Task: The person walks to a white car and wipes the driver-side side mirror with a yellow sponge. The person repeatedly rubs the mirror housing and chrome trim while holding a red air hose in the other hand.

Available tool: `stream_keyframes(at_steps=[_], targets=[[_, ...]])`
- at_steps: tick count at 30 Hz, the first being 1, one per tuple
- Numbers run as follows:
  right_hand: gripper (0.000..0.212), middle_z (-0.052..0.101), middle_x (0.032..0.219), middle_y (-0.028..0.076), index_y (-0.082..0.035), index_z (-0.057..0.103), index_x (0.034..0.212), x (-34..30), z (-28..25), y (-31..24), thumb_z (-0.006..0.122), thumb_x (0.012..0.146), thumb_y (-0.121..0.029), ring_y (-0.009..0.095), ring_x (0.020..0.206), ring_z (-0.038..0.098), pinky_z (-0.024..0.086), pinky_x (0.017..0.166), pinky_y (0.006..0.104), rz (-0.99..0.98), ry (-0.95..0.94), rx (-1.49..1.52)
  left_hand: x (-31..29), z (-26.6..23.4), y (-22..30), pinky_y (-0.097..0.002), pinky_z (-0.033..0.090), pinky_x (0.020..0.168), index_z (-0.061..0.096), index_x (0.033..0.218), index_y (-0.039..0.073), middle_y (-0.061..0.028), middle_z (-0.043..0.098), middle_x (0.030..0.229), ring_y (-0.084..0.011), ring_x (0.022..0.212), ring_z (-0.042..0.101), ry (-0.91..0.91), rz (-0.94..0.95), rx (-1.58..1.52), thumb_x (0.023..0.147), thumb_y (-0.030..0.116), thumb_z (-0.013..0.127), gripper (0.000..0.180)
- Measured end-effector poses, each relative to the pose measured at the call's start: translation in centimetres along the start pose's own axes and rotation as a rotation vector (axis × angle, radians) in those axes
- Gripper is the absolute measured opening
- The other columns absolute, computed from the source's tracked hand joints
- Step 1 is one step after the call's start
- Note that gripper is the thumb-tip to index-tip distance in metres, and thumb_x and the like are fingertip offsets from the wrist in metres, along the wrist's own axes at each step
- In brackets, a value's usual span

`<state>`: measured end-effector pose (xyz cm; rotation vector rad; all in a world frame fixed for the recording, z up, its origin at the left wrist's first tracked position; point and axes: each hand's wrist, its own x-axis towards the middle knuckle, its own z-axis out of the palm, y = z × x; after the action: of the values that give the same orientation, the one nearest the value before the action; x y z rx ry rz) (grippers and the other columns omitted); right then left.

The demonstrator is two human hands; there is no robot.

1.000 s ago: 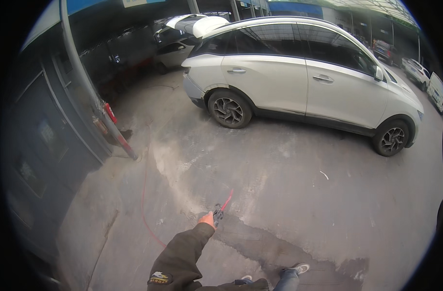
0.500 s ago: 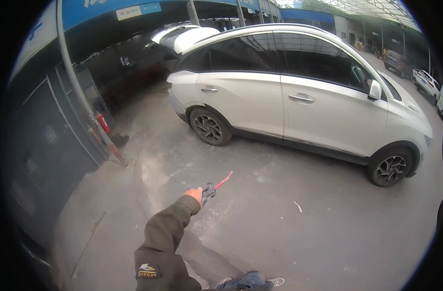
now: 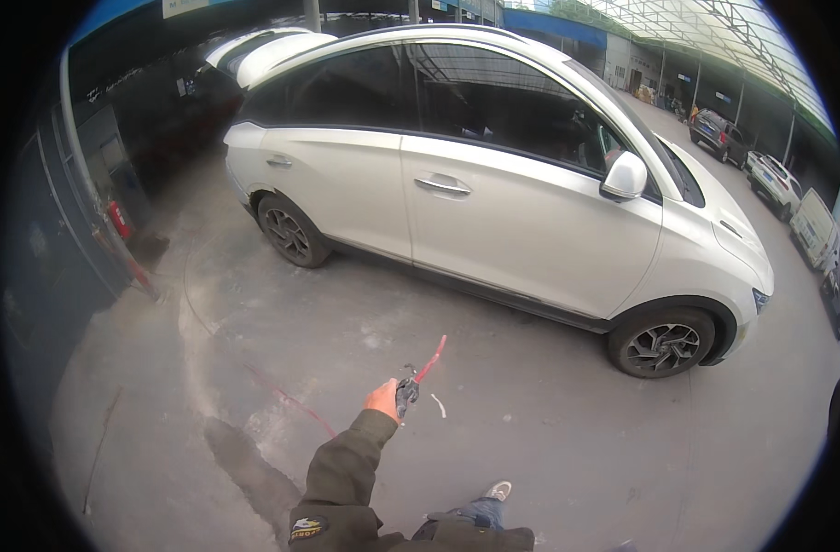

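Floor (image 3: 567,451) stretching from near edge to white car (image 3: 521,202) on far side, bounded at left by dark grey wall (image 3: 42,239) and slim post (image 3: 74,152). Red hose (image 3: 300,405) lying left, white strip (image 3: 438,405) nearer centre. Tailgate (image 3: 265,60) raised at far left; car interior mostly hidden behind dark windows. Left hand (image 3: 381,399) stretched forward, fingers wrapped around dark tool (image 3: 407,393), red tube (image 3: 434,360) angled far and right, well apart from car. Right hand out of view; grip can't tell.

Dark grey tool (image 3: 407,396) with a red tube (image 3: 432,358); white car (image 3: 503,230) (windows (image 3: 503,101) black).
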<state>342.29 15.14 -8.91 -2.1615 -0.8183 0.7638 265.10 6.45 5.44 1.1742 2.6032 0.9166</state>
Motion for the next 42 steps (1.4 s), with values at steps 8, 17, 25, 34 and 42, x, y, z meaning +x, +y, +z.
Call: stream_keyframes(at_steps=[8,17,25,34,42], targets=[[0.050,0.074,0.119,0.017,0.002,0.069,0.125,17.1,4.3,-5.1,0.082,0.080,-0.014,0.030,0.108,0.070,0.058,0.097,0.0429,0.119,-0.190,-0.137,2.9,12.8,13.9,-0.0544,0.055,0.083,0.058,0.106,0.007,-0.0213,0.071,0.105,-0.0466,0.103,0.069,0.049,-0.128,0.069,0.089,0.017,0.076,0.026],[0.045,0.075,0.105,0.018,0.002,0.068,0.111,44.5,13.2,-10.6,0.081,0.071,-0.013,0.033,0.097,0.072,0.058,0.092,0.0445,-0.120,-0.656,-0.138,-5.9,20.7,22.8,-0.0582,0.057,0.086,0.055,0.115,0.012,-0.0181,0.069,0.121,-0.0467,0.098,0.072,-0.204,-0.343,0.512,0.092,0.015,0.069,0.027],[0.046,0.078,0.110,0.018,0.000,0.070,0.117,68.0,20.4,-31.6,0.078,0.074,-0.013,0.033,0.103,0.075,0.058,0.093,0.0439,-0.499,-0.695,-0.309,-23.9,10.1,28.9,-0.0545,0.058,0.073,0.056,0.108,0.011,-0.0162,0.069,0.103,-0.0414,0.085,0.074,-0.067,-0.521,0.972,0.094,0.011,0.063,0.016],[0.061,0.075,0.124,0.025,-0.002,0.069,0.128,67.1,21.8,-31.1,0.087,0.075,-0.027,0.042,0.119,0.072,0.056,0.103,0.0490,-0.664,-0.962,-0.810,-59.1,22.2,48.1,-0.0555,0.053,0.064,0.057,0.103,0.009,-0.0215,0.066,0.097,-0.0455,0.078,0.070,0.183,-0.861,0.778,0.097,0.016,0.064,0.011],[0.076,0.072,0.130,0.027,-0.002,0.063,0.139,55.3,15.8,-29.9,0.084,0.080,-0.046,0.044,0.124,0.068,0.055,0.105,0.0496,-1.184,-1.557,-1.092,-79.7,55.4,68.8,-0.0578,0.055,0.074,0.069,0.111,0.010,-0.0197,0.072,0.090,-0.0424,0.081,0.073,-0.102,-1.499,0.151,0.094,0.031,0.071,0.026]])
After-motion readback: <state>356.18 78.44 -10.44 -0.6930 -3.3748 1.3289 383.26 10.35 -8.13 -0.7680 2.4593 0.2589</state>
